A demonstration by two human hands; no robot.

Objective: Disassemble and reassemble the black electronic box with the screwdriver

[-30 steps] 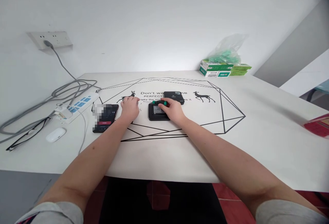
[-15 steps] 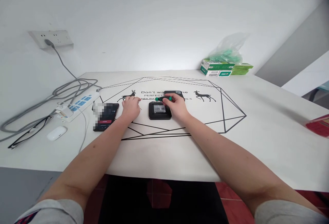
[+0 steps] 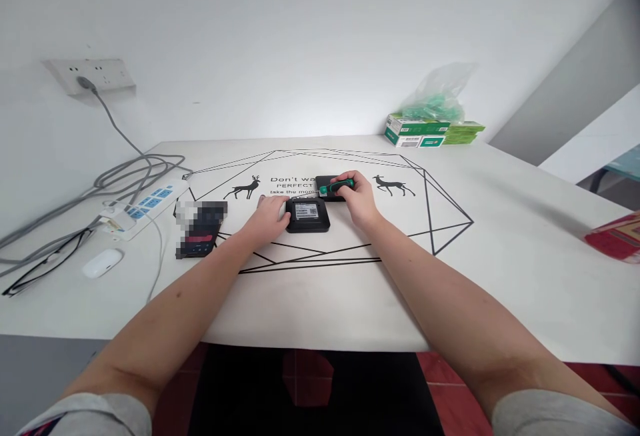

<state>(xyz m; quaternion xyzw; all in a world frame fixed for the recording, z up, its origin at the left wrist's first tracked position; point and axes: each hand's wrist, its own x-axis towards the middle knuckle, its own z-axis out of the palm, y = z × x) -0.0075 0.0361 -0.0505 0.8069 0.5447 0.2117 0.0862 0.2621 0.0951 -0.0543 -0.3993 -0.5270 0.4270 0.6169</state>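
Observation:
My right hand is closed around the green and black handle of a screwdriver, held nearly level. Its thin shaft points left, to the fingertips of my left hand. Those left fingers are drawn together at the tip; whatever they pinch is too small to make out. My left thumb lies by the left edge of a flat black square device, which rests on the table with a white label facing up. Behind it, partly covered by my right hand and the screwdriver, is a second flat black piece.
A phone lies left of my left hand. Farther left are a power strip with grey cables, glasses and a white earphone case. Green and white boxes stand at the back right. A red package sits at the right edge.
My left hand has moved right and down to the device's left edge. My right hand has shifted right and up, bringing the screwdriver clear of the device, its shaft now pointing left.

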